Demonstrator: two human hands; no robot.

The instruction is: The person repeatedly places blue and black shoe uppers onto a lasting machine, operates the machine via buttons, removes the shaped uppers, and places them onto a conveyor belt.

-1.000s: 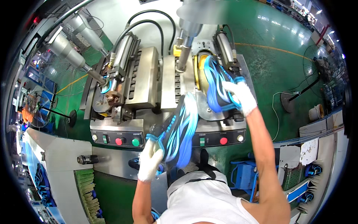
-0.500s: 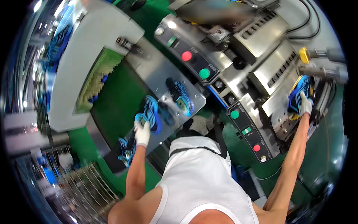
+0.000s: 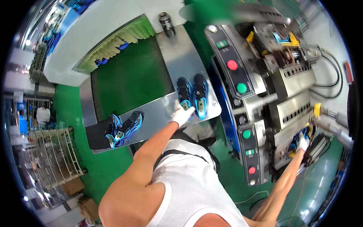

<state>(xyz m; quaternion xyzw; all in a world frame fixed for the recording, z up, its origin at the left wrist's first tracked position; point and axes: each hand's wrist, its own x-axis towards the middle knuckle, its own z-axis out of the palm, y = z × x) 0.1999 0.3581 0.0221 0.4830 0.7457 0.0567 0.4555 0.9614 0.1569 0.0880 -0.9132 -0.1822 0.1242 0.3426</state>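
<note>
Two black-and-blue sneakers stand side by side on the steel table ledge point(image 3: 159, 117). My left hand point(image 3: 182, 114), in a white glove, has its thumb and fingers around the heel of the left sneaker point(image 3: 184, 90). Touching that one's side is the right sneaker point(image 3: 200, 92). Far to the right, my gloved right hand point(image 3: 303, 143) is closed on another blue-and-black sneaker point(image 3: 294, 145) at the press machine's lower station; its fingers are partly hidden against the shoe. Another pair of sneakers point(image 3: 129, 126) sits at the ledge's left end.
A green conveyor belt point(image 3: 130, 81) runs from under a fringed curtain point(image 3: 117, 45). A dark bottle point(image 3: 166, 24) stands by the housing. The press has control panels point(image 3: 247, 151) with red and green buttons and metal covers point(image 3: 293, 111). A wire rack cart point(image 3: 56, 157) is at left.
My left hand has set its sneaker down beside the one on the ledge, moving right. My right hand stays at the sneaker in the machine. The whole view has turned.
</note>
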